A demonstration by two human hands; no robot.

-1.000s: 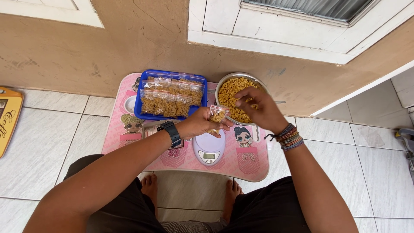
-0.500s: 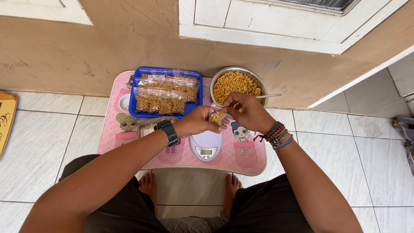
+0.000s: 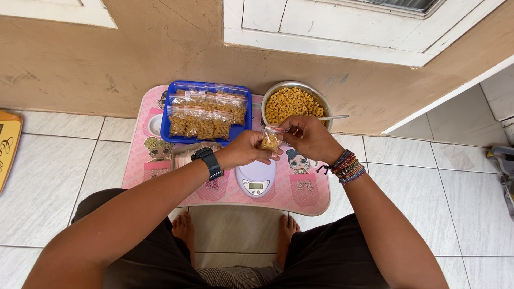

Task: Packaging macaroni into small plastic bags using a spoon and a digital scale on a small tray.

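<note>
I see my left hand (image 3: 247, 150) pinching a small clear bag (image 3: 270, 140) of pasta above the white scale (image 3: 256, 179) | my right hand (image 3: 309, 138) closed at the bag's mouth, perhaps holding pieces, too small to tell | steel bowl (image 3: 293, 103) of pasta just behind | blue tray (image 3: 206, 111) of filled bags left | pink table (image 3: 310, 195).

Black wristwatch (image 3: 208, 162), braided bracelets (image 3: 346, 166), dark shorts (image 3: 332, 257)

A low pink table (image 3: 316, 199) is set on the tiled floor (image 3: 64, 176). A blue tray (image 3: 167, 128) lies at 11 o'clock, a metal bowl (image 3: 267, 97) at 1, a white scale (image 3: 256, 180) at 6.
</note>
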